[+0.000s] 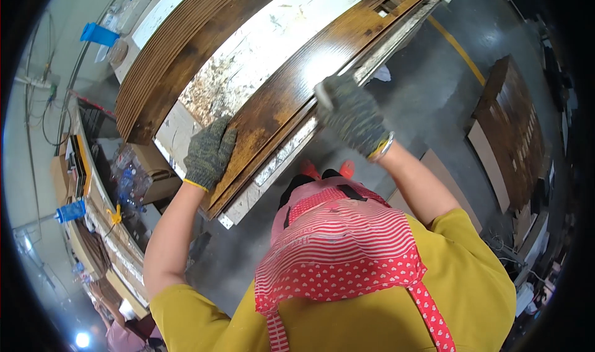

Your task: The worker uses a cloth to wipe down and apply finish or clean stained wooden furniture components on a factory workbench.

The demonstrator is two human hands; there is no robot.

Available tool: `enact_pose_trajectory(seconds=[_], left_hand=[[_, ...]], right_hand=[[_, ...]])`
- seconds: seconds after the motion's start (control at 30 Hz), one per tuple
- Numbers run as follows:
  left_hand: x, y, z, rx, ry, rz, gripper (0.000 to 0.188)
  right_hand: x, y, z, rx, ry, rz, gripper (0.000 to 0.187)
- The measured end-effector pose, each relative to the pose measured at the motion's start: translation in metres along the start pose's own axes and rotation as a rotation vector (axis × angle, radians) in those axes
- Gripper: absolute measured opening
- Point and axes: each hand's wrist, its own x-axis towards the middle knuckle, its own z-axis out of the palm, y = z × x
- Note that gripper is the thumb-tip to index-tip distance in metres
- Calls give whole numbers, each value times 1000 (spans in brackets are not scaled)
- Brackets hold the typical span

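Observation:
A long brown stained wood board (266,119) with a glossy face and a small rectangular cutout near its far end lies slantwise before me. My left hand (211,153), in a dark knitted work glove with a yellow cuff, rests flat on its near left end, fingers stretched out. At the board's front edge, my right hand (353,111) in a matching glove is curled closed and partly smeared by motion. Something pale shows by its fingertips, too blurred to name. Under the board runs a paint-stained white worktable (245,204).
Behind the board stands a stack of brown boards (164,54). A blue cup (99,34) sits at the far left, above a shelf with plastic bottles (131,181). Brown panels (511,129) lean at the right. A yellow line (457,49) crosses the grey floor. Another person (124,336) is at lower left.

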Motion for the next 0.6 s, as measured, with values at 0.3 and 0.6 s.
enact_pose_trajectory(seconds=[0.3,0.6], left_hand=[[-1,7,-3,3,51,-37,41],[-4,-14,4,-70,-20,32,48]], right_hand=[[5,-1,0,112,-113,89,33],[-61,-100,60,119,-376,2,24]])
